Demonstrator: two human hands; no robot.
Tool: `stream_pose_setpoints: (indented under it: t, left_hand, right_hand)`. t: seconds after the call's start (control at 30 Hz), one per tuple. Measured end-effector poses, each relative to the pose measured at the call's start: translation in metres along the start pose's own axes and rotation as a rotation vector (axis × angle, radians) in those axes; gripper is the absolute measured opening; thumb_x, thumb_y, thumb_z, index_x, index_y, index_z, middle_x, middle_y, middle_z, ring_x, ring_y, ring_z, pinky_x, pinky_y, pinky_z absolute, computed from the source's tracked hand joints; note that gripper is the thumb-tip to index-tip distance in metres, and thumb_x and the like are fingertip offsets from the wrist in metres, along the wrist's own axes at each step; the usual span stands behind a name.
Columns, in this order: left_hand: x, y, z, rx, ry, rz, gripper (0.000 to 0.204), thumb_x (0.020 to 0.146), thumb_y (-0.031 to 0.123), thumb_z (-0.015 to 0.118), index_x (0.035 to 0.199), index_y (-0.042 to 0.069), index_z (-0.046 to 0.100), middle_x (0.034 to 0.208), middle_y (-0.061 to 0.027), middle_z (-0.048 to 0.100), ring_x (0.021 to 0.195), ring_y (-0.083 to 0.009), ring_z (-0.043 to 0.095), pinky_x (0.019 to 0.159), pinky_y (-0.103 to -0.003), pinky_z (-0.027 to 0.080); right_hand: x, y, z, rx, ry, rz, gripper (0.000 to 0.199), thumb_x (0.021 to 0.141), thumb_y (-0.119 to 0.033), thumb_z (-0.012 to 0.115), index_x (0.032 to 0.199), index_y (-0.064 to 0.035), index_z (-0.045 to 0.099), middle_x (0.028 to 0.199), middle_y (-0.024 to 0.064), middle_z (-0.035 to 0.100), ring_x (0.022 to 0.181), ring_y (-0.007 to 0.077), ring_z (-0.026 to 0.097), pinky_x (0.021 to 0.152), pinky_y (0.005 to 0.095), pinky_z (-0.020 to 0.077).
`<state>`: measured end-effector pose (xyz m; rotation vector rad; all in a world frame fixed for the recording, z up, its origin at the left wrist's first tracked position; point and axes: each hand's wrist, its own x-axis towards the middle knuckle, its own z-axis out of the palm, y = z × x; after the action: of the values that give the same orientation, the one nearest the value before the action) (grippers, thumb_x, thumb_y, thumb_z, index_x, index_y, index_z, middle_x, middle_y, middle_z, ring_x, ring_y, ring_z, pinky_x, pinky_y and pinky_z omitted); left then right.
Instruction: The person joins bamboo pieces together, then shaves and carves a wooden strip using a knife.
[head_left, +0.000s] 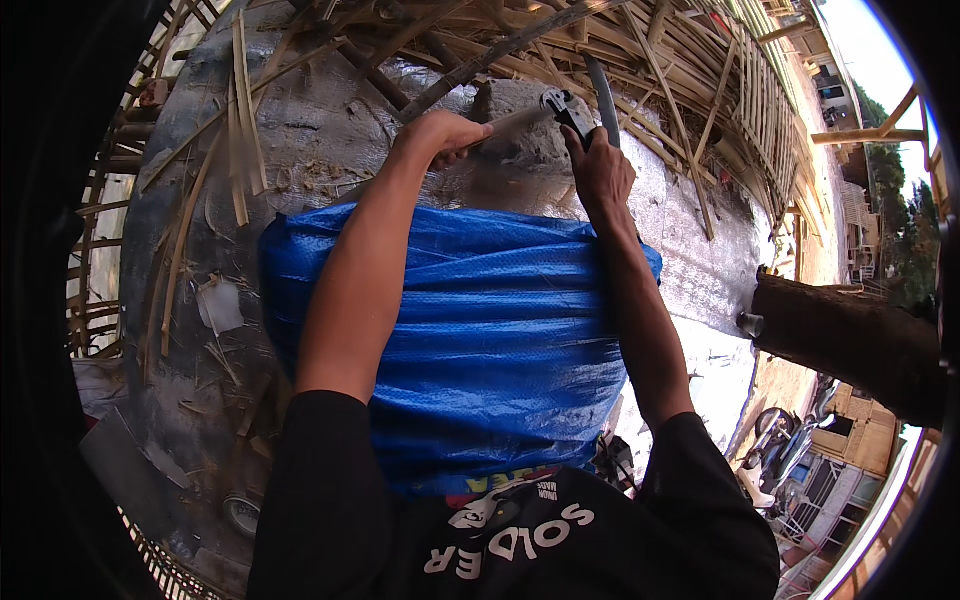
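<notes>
My right hand (606, 172) is closed round the black handle of a tool with a shiny metal head (556, 102); its exact kind is not clear. Opposite it, my left hand (448, 136) is closed at one end of a thin, pale, blurred strip (515, 122). That strip runs across to the tool's metal head, and I cannot tell whether it is part of the tool. Both hands are above a rough grey block (545, 150). A curved dark grey band (601, 95) rises just beyond my right hand. Blue tarpaulin (490, 330) covers my lap beneath both forearms.
Split bamboo strips (700, 95) are heaped at the far side, with more strips (243, 120) lying at the left. A silvery sheet (690, 270) covers the ground. A thick dark post (845, 335) juts in at right, and a motorcycle (785, 445) stands beyond it.
</notes>
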<state>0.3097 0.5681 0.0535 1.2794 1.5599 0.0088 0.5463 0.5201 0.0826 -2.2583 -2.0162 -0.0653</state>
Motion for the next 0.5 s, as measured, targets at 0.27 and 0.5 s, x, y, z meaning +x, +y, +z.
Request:
stream_pose_setpoints:
  t: [0.27,0.5]
  left_hand:
    - [0.021,-0.008,0.008,-0.039,-0.034,-0.019,0.061,0.091,0.063,0.057,0.084,0.003,0.062,0.071,-0.0035,0.056,0.057,-0.016,0.049,0.053,-0.034,0.043]
    - [0.021,-0.008,0.001,-0.005,-0.029,0.015,0.063,0.09,0.066,0.056,0.082,0.004,0.061,0.07,-0.0038,0.056,0.056,-0.0166,0.049,0.053,-0.035,0.043]
  right_hand:
    - [-0.004,0.005,-0.006,0.182,0.031,0.108,0.062,0.093,-0.064,0.052,0.092,-0.0031,0.065,0.076,0.0219,0.069,0.078,0.0409,0.069,0.067,0.0473,0.051]
    - [0.012,0.0,-0.027,1.283,0.309,0.077,0.057,0.101,-0.057,0.046,0.076,-0.0068,0.055,0.056,-0.0022,0.045,0.045,0.0069,0.041,0.043,0.024,0.0298]
